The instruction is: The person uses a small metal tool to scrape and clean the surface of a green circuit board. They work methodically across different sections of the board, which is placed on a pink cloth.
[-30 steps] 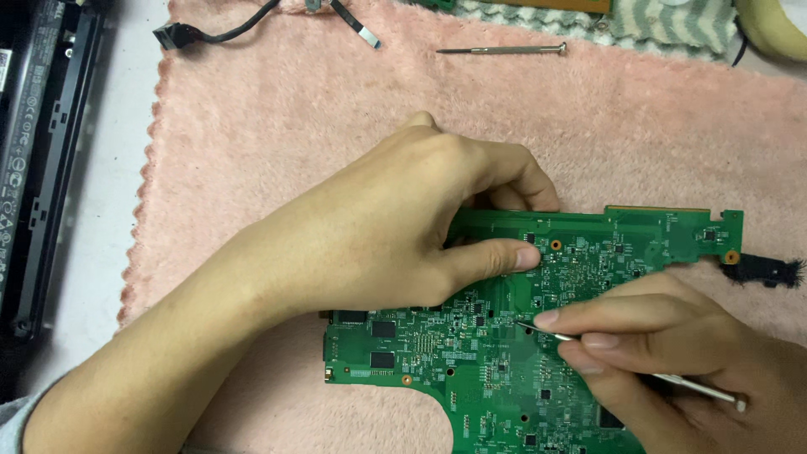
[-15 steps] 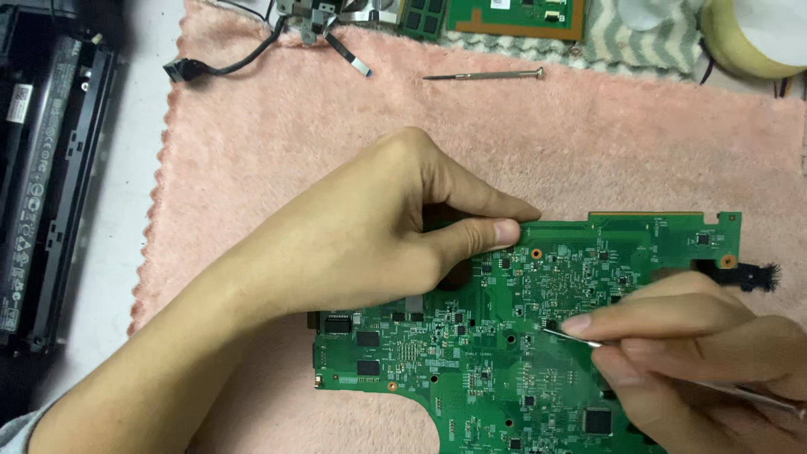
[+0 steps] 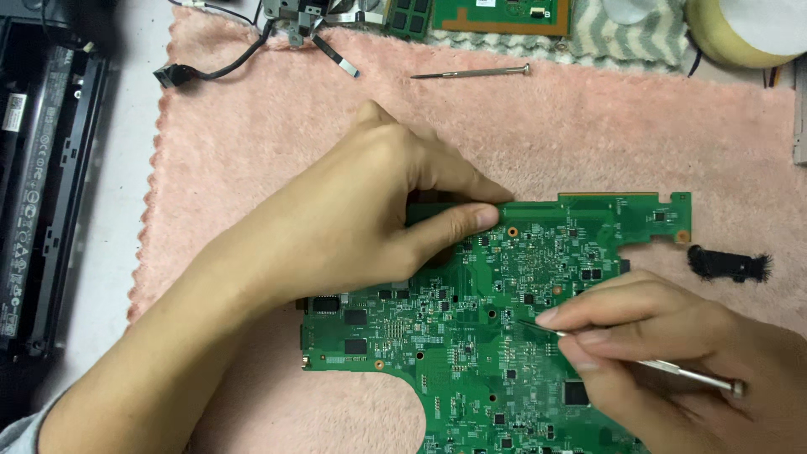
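Note:
A green circuit board [image 3: 471, 336] lies on a pink towel [image 3: 588, 143]. My left hand [image 3: 370, 210] rests over the board's upper left part, thumb and fingers pinching its top edge. My right hand [image 3: 672, 345] holds a thin metal tool [image 3: 672, 366] like a pen, its tip touching the board's middle among small components.
A slim screwdriver [image 3: 471, 73] lies on the towel at the top. A small black part [image 3: 727, 265] sits right of the board. A black laptop shell [image 3: 42, 185] is at the left, cables and other boards [image 3: 500, 13] along the top, a tape roll [image 3: 744, 29] top right.
The view has shifted, so everything sits lower in frame. My left hand keeps its grip on the board's edge; my right hand holds the tool tip on nearly the same spot.

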